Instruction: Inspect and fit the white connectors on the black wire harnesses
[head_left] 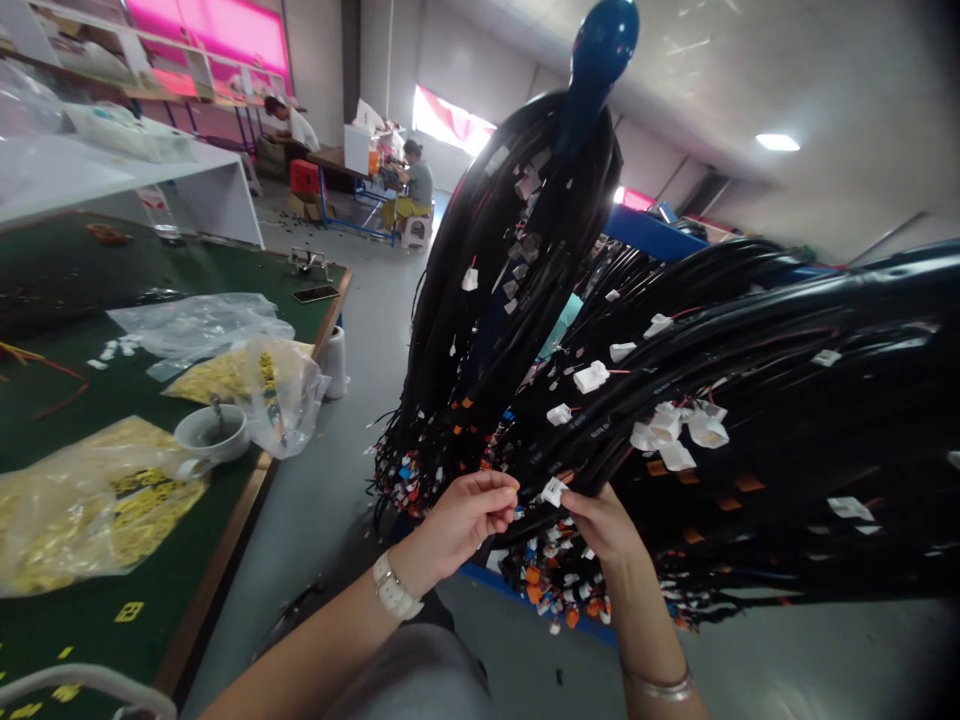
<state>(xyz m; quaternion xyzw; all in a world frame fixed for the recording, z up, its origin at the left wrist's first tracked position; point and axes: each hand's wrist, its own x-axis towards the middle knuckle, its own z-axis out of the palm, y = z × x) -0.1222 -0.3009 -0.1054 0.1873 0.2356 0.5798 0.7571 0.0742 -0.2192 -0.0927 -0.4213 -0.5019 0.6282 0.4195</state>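
Observation:
Thumb and fingertips of my left hand (476, 510) are pinched together; whatever sits between them is too small to make out. Just right of it, my right hand (609, 525) grips a small white plug connector (554, 491) between thumb and fingers. Both hands are in front of thick bundles of black cables (517, 240) that hang from a blue rack post (600, 50). More white connectors (667, 425) dangle from thin wires among the cables. Below the hands, the cable ends carry many small orange, white and blue connectors (551, 580).
On the left, a green-topped table (217, 500) holds bags of yellow parts (97, 500), a white cup (214, 432), clear plastic bags (202, 325) and a phone (315, 294). A white roll (336, 362) stands beside its edge. Two people (415, 185) sit at far benches.

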